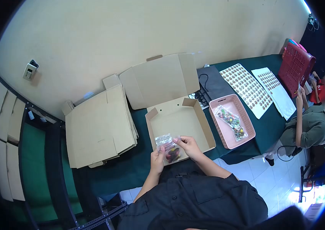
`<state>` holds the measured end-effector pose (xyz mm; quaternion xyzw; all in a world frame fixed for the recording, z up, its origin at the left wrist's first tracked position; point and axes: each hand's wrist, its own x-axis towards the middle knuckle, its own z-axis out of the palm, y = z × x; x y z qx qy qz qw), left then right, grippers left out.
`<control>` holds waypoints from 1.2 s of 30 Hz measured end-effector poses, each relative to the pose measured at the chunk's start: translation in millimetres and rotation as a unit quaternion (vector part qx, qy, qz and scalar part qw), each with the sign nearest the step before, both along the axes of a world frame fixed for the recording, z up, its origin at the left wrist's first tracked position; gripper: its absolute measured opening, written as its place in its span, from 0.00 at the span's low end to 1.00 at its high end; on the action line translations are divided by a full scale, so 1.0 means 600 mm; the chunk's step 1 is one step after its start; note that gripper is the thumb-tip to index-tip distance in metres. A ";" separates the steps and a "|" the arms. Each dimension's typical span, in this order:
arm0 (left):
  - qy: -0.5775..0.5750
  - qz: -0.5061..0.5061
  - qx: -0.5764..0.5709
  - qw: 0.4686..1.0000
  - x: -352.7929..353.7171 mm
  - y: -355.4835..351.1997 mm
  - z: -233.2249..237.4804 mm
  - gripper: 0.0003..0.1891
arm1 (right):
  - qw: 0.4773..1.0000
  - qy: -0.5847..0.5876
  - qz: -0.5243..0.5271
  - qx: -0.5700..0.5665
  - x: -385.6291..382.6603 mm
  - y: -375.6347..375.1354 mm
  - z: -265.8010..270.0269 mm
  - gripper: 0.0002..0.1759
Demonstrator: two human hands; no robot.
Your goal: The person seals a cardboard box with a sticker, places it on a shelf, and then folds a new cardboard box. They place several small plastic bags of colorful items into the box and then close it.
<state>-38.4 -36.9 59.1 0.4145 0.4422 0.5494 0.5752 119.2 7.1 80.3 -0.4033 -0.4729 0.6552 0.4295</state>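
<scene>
A clear zip bag (pixel 173 154) with small dark red, yellow and other coloured pieces is held over the front edge of an open cardboard box (pixel 179 120). My left hand (pixel 157 160) pinches the bag's left side. At its upper right, my right hand (pixel 189 147) grips the top of the bag between thumb and fingers. The box's lid (pixel 160 80) stands raised against the wall, and its inner floor is bare where visible. What exactly the pieces in the bag are is too small to tell.
Flattened cardboard boxes (pixel 97 126) are stacked to the left. A pink basket (pixel 227 143) with several filled clear bags (pixel 231 122) stands right, near sticker sheets (pixel 246 90) and a keyboard (pixel 201 97). Shelving (pixel 41 161) is far left; a person (pixel 310 124) works far right by a red basket (pixel 295 65).
</scene>
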 end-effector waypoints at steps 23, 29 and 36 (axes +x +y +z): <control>0.077 0.061 -0.009 0.995 0.008 -0.004 0.017 0.14 | 1.000 -0.009 0.015 0.000 -0.009 -0.003 -0.007 0.11; -0.042 0.022 0.003 0.999 0.000 -0.001 0.024 0.18 | 0.999 0.022 0.028 -0.033 0.000 0.004 0.003 0.17; 0.038 -0.076 -0.019 0.996 0.013 0.002 0.020 0.21 | 0.974 0.218 0.017 -0.062 0.007 0.010 0.022 0.22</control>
